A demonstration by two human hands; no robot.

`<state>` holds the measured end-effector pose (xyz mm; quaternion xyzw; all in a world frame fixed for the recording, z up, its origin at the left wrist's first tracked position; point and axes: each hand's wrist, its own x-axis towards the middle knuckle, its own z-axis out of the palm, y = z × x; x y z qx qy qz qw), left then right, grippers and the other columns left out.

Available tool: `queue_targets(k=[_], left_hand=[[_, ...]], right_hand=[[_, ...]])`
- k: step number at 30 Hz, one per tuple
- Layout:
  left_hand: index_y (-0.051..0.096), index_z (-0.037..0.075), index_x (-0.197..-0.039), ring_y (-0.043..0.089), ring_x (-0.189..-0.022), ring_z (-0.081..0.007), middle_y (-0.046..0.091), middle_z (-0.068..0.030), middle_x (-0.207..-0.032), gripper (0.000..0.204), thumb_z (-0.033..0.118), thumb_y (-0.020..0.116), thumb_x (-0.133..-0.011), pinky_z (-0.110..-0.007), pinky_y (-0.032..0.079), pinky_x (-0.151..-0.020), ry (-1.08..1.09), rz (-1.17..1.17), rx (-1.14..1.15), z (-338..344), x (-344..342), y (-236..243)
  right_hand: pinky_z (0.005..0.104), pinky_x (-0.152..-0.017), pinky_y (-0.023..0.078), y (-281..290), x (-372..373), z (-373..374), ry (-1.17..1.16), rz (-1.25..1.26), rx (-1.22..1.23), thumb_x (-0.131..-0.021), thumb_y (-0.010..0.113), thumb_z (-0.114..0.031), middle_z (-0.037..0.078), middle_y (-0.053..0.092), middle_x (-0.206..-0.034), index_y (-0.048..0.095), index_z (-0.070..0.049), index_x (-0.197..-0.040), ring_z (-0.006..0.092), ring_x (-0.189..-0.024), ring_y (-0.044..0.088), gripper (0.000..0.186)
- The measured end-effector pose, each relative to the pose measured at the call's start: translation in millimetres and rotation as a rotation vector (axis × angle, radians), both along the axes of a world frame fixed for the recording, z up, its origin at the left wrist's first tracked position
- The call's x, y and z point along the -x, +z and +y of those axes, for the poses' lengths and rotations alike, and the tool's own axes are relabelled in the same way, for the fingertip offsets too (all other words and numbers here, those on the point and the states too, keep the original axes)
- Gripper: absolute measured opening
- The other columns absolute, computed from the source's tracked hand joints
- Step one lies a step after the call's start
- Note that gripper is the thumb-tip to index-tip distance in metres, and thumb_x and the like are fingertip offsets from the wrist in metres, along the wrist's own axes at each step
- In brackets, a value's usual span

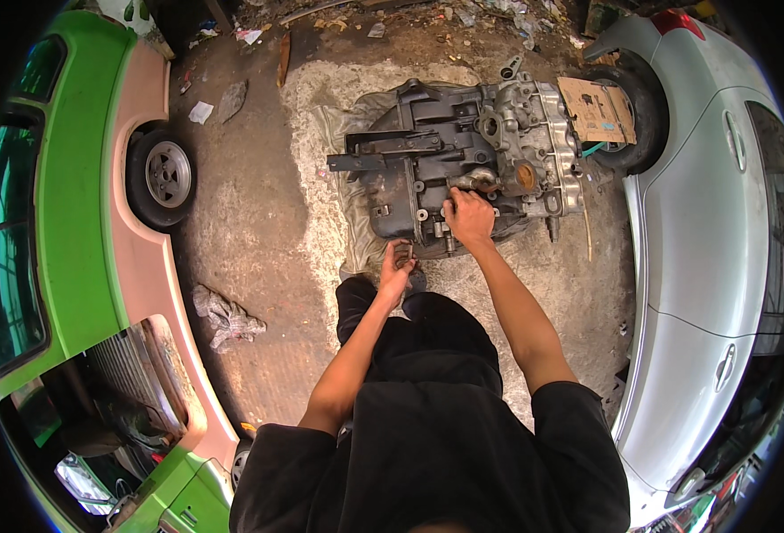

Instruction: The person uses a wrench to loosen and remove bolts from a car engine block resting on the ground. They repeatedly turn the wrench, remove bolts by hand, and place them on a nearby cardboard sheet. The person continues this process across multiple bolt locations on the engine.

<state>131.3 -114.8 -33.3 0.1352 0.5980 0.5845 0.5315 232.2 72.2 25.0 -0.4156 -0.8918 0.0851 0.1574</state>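
A car engine [387, 191] lies on the ground in front of me, with a black casing on the left. Its silver-grey cylinder head [558, 124] is on the right. Near the engine's close edge, my left hand [395, 274] has its fingers curled together; what is in them, if anything, is too small to make out. My right hand [470, 217] reaches down onto the casing, its fingers bent beside a short metal pipe fitting [477, 180]. The back of that hand hides its fingertips. A dark bracket [356, 163] sticks out from the engine's left side.
Beneath the engine is a crumpled grey sheet [349, 233]. A green and pink vehicle [72, 222] stands at left, a silver car [685, 258] at right. Cardboard [594, 110] leans on the silver car's wheel. A rag [225, 318] lies on the floor, and litter [376, 30] is scattered beyond.
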Motion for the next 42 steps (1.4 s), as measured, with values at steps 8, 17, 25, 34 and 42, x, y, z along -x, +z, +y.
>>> queue_targets(k=[8, 17, 25, 34, 42], left_hand=[[0.043, 0.01, -0.122, 0.053, -0.089, -0.0163, 0.052, -0.0084, -0.102, 0.044, -0.012, 0.053, -0.086, -0.03, 0.047, -0.079, 0.041, -0.125, -0.08, 3.0, -4.4, -14.0], [0.037, 0.008, -0.124, 0.055, -0.097, -0.0172, 0.053, -0.0103, -0.103, 0.047, -0.013, 0.051, -0.084, -0.03, 0.043, -0.084, 0.02, -0.143, -0.127, 8.1, -5.5, -10.7], [0.029, 0.011, -0.131, 0.051, -0.112, -0.0205, 0.049, -0.011, -0.115, 0.056, -0.012, 0.052, -0.085, -0.033, 0.042, -0.092, -0.09, 0.027, -0.095, 9.0, -8.9, -4.4], [0.02, 0.014, -0.143, 0.034, -0.134, -0.0289, 0.033, -0.017, -0.14, 0.075, -0.013, 0.055, -0.082, -0.038, 0.035, -0.104, -0.102, 0.116, -0.094, 1.6, -23.0, 4.0], [0.02, 0.014, -0.144, 0.034, -0.134, -0.0292, 0.033, -0.0171, -0.14, 0.076, -0.012, 0.055, -0.082, -0.039, 0.037, -0.103, -0.08, 0.191, -0.113, -2.5, -34.1, -3.0]], right_hand=[[0.0382, -0.072, 0.055, -0.2, 0.5, 0.0, -0.007, -0.003, -0.026, -0.083, 0.064, -0.025, 0.009, 0.071, -0.089, 0.068, -0.005, -0.104, 0.0261, -0.083, 0.066, 0.029], [0.038, -0.071, 0.055, 0.3, 0.4, -0.3, -0.011, 0.007, -0.017, -0.082, 0.064, -0.025, 0.008, 0.07, -0.087, 0.067, -0.005, -0.102, 0.026, -0.081, 0.066, 0.028], [0.038, -0.072, 0.055, -1.4, 0.6, 0.2, -0.013, 0.007, -0.018, -0.082, 0.064, -0.025, 0.008, 0.07, -0.088, 0.068, -0.005, -0.102, 0.0258, -0.082, 0.066, 0.028], [0.0382, -0.071, 0.055, -1.3, 0.3, 0.3, -0.012, 0.01, -0.007, -0.081, 0.064, -0.024, 0.008, 0.07, -0.088, 0.068, -0.005, -0.102, 0.0265, -0.082, 0.066, 0.028], [0.0384, -0.073, 0.055, 0.1, 0.4, -0.2, -0.013, -0.003, -0.012, -0.082, 0.064, -0.024, 0.008, 0.071, -0.091, 0.068, -0.005, -0.104, 0.0264, -0.083, 0.066, 0.029]])
